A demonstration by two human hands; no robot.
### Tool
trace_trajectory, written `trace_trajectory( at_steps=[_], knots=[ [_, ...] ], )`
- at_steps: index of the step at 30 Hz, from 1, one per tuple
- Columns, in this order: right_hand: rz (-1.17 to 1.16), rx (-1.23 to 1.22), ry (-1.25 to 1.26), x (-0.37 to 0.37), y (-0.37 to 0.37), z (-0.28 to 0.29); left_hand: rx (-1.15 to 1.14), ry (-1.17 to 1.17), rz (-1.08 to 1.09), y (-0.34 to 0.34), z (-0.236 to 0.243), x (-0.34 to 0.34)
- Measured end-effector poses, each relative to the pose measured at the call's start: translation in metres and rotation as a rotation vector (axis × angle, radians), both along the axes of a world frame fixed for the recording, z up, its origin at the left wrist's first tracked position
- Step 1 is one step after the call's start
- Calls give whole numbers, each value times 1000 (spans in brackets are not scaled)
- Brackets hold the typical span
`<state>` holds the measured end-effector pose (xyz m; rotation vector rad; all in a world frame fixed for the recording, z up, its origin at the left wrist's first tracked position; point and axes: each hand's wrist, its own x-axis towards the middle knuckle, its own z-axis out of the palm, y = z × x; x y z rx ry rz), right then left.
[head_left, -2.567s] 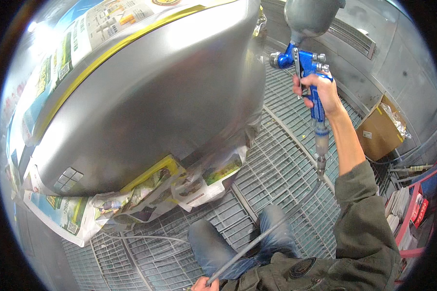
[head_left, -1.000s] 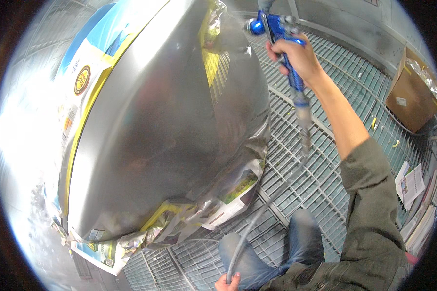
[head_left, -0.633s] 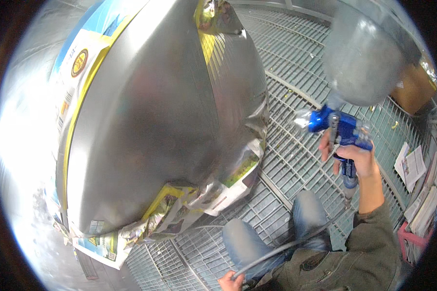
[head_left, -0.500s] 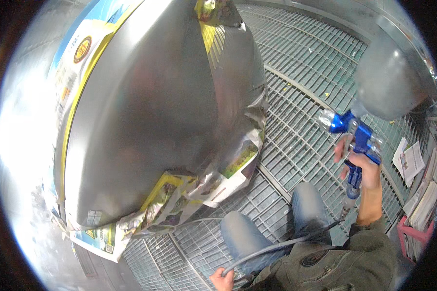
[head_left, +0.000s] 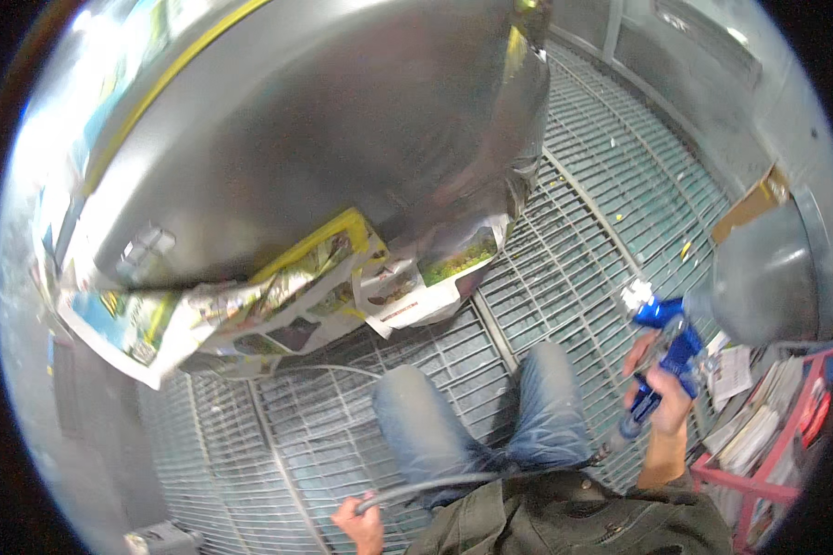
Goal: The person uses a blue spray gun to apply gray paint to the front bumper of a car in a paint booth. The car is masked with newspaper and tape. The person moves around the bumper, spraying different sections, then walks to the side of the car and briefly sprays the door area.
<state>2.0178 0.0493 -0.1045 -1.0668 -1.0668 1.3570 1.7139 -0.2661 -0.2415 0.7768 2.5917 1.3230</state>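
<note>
Right grip [head_left: 664, 393] wrapped round the blue spray gun [head_left: 680, 356], dropped away from the masked panel [head_left: 324, 139]!
Gun's near the right edge of the grated floor [head_left: 657, 185], left grip [head_left: 359, 523] clasping the hose [head_left: 426, 483]; spraying looks paused.

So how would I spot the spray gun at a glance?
From the big grey panel, look right across the floor grating to the right hand. It grips the spray gun: unlike the papers nearby, shiny blue with a rounded grey cup.
</note>
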Motion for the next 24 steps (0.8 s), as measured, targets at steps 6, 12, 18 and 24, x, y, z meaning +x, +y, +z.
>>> trace_trajectory(
  at_steps=[6,12,18,24],
  knots=[
    [-33,189,-66,-13,-4,18,-62,159,-129,-41,-22,-14],
    [-105,227,-252,-64,-33,27,152,260,1,-45,-37,-36],
    [309,119,53,-90,-60,16,183,229,-187,-32,-51,-55],
    [-38,180,-242,-91,1,83,136,53,-270,-11,-4,-70]
  ],
)
